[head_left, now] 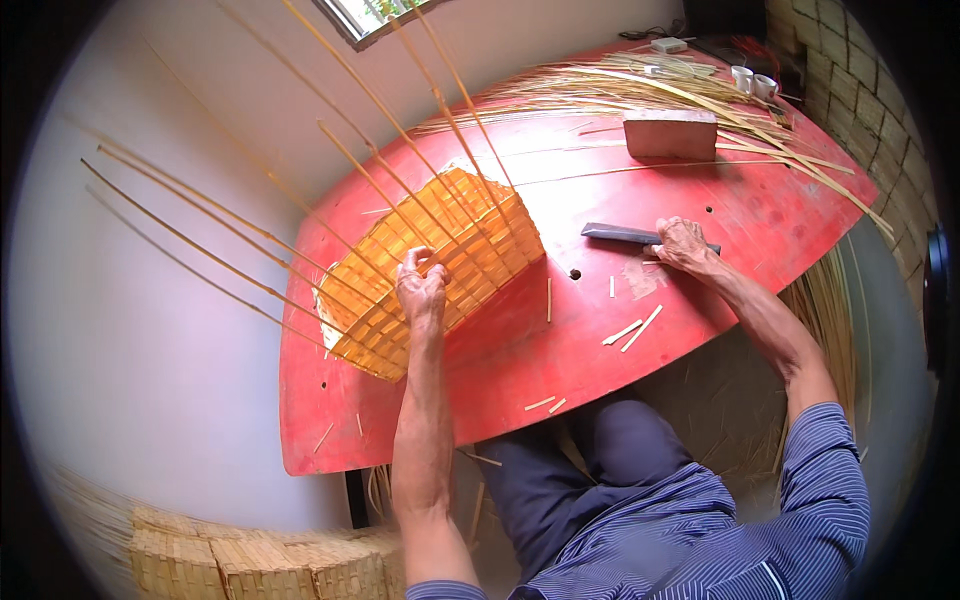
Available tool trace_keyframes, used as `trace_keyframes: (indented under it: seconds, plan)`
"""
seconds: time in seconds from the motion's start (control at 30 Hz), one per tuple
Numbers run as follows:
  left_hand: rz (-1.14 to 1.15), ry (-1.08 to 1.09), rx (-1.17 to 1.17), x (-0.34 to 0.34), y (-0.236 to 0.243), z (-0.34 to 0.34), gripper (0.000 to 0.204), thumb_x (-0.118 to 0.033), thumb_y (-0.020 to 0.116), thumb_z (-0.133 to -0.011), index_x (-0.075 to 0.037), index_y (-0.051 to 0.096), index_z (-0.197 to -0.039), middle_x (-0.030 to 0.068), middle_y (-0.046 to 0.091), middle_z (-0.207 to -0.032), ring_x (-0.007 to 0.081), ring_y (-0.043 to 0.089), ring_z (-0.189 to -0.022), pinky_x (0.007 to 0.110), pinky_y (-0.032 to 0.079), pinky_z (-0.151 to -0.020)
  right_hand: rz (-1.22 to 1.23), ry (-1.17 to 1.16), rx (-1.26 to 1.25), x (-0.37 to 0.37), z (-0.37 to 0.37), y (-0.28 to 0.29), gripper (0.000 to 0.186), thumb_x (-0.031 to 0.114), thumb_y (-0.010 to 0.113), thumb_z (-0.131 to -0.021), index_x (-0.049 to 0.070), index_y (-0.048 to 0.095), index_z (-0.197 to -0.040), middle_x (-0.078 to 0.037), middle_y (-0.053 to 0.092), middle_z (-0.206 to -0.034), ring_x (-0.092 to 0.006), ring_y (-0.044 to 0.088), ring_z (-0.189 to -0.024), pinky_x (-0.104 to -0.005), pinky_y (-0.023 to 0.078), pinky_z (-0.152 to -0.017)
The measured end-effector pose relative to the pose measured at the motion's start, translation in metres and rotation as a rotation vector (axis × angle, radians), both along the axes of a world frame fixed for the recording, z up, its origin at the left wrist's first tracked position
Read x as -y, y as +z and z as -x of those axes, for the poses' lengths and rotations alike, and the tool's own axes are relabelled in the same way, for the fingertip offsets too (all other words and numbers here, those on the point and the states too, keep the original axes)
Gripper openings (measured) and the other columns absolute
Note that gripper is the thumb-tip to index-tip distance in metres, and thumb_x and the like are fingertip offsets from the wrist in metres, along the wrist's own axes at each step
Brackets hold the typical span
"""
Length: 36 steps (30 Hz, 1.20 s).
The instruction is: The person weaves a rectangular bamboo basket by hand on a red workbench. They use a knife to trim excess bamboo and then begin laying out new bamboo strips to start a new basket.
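A woven basket (pixel 470 275) of yellow-orange bamboo strips stands tilted on the red table, with several long uncut strips rising from its near wall. My left hand (pixel 422 285) is closed over the top edge of that wall, thumb and fingers pinching the rim and strips. To the right, my right hand (pixel 685 245) is closed around a long, dark, flat-bladed knife (pixel 615 233). The knife lies on or just above the tabletop, its broad end toward the basket. My palm hides part of it.
The red table (pixel 480 400) has small holes and scattered strip offcuts (pixel 640 330). A brick (pixel 670 135) sits farther back, before a pile of long bamboo strips (pixel 600 85). Two white cups (pixel 753 82) stand at the far right. Woven baskets (pixel 260 560) are at the lower left.
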<state>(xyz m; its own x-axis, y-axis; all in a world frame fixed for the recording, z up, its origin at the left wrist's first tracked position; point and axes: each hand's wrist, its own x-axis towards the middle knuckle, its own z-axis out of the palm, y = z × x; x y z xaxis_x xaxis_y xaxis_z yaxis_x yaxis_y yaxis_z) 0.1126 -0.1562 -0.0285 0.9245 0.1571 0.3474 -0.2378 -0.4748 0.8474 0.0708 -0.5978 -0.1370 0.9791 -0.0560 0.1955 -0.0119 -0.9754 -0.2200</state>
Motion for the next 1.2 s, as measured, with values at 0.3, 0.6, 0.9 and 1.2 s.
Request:
trace_keyframes:
  seconds: [0.3, 0.6, 0.9, 1.2]
  plan:
    - [-0.23, 0.064, 0.044, -0.004, -0.006, -0.015, 0.032, -0.012, 0.069, -0.08, -0.008, 0.062, -0.111, 0.0156, 0.056, -0.107, 0.0232, 0.064, -0.082, 0.036, 0.053, -0.068, 0.245, 0.183, 0.478, 0.0, -0.016, 0.001, 0.047, 0.04, 0.075, -0.076, -0.001, 0.069, -0.097, -0.02, 0.068, -0.085, -0.0375, 0.069, -0.075, -0.0487, 0.056, -0.068]
    - [0.069, -0.094, -0.105, -0.002, 0.009, -0.004, 0.016, -0.007, 0.064, -0.087, -0.005, 0.06, -0.102, 0.0078, 0.064, -0.086, 0.0116, 0.062, -0.058, 0.028, 0.049, -0.053, -0.578, 0.543, 0.641, -0.163, -0.054, 0.117, 0.023, 0.023, 0.071, -0.085, 0.001, 0.064, -0.088, -0.019, 0.064, -0.075, -0.0371, 0.066, -0.073, -0.0451, 0.053, -0.067]
    - [-0.281, 0.015, 0.032, -0.001, 0.003, 0.002, 0.025, -0.012, 0.066, -0.083, -0.009, 0.063, -0.108, 0.0094, 0.059, -0.088, 0.0162, 0.063, -0.065, 0.033, 0.051, -0.061, -0.432, 0.454, 0.656, -0.208, -0.102, 0.106, 0.019, 0.017, 0.064, -0.09, -0.001, 0.058, -0.087, -0.02, 0.063, -0.065, -0.0391, 0.067, -0.066, -0.0502, 0.051, -0.06]
    - [-0.041, -0.095, -0.051, -0.002, 0.01, 0.011, 0.022, -0.009, 0.066, -0.085, -0.009, 0.063, -0.106, 0.0033, 0.058, -0.079, 0.0115, 0.059, -0.066, 0.028, 0.048, -0.057, -0.422, 0.441, 0.603, -0.211, -0.097, 0.108, 0.015, 0.014, 0.063, -0.09, -0.001, 0.059, -0.087, -0.02, 0.062, -0.066, -0.0376, 0.065, -0.062, -0.0456, 0.051, -0.056]
